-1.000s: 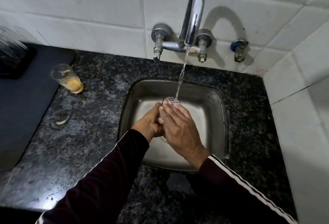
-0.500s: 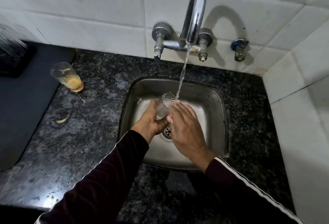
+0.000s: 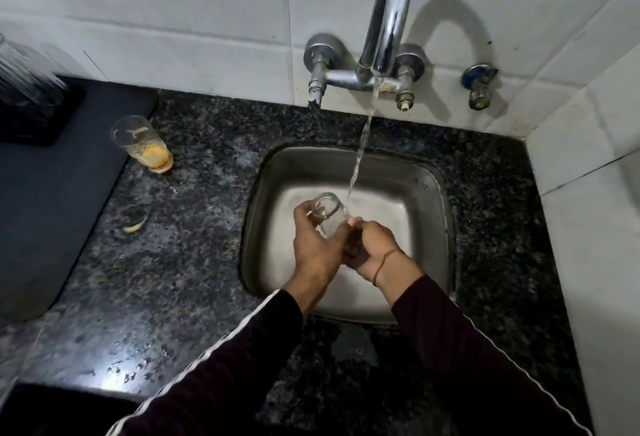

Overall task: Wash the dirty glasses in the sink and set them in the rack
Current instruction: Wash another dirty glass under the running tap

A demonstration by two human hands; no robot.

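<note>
Over the steel sink I hold a clear glass, tilted with its mouth up and to the left. My left hand grips its side. My right hand curls around its lower end from the right. Water runs from the chrome tap and falls just right of the glass. A second glass with orange residue stands upright on the counter at the left. The rack holding clear glassware sits at the far left edge, blurred.
A dark mat covers the counter's left part. A small residue mark lies on the speckled granite near it. A blue-handled valve juts from the tiled wall. A white tiled wall closes the right side.
The glass has turned from base-up to mouth-up and shifted left, out of the stream. My right hand dropped from covering the glass to gripping its lower end.
</note>
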